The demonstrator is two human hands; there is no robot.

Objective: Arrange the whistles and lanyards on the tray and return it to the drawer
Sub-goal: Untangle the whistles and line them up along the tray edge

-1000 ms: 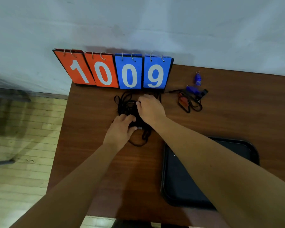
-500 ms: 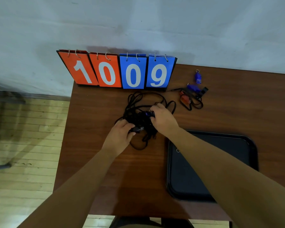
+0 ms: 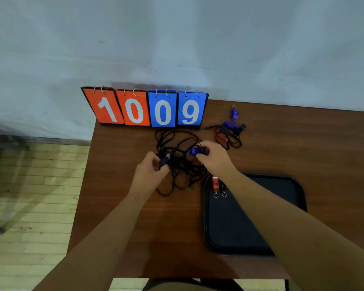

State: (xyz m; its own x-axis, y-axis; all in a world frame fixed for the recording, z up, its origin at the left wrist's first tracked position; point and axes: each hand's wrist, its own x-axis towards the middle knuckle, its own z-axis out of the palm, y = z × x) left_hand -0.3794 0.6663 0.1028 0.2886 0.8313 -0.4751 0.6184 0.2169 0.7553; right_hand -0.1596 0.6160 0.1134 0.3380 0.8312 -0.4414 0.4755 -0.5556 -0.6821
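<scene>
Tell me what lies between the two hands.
In the head view, a tangle of black lanyards lies between the left hand, gripping a dark whistle, and the right hand, pinching a blue whistle.

The brown wooden table (image 3: 303,148) carries a flip scoreboard (image 3: 147,111) reading 1009, standing on its far edge at the left corner. Just in front lies a tangle of black lanyards (image 3: 177,178). Further right, near the far edge, are a small heap of whistles (image 3: 229,133) and a lone blue whistle (image 3: 234,114). A black tray (image 3: 225,227) sits toward the near right.
</scene>
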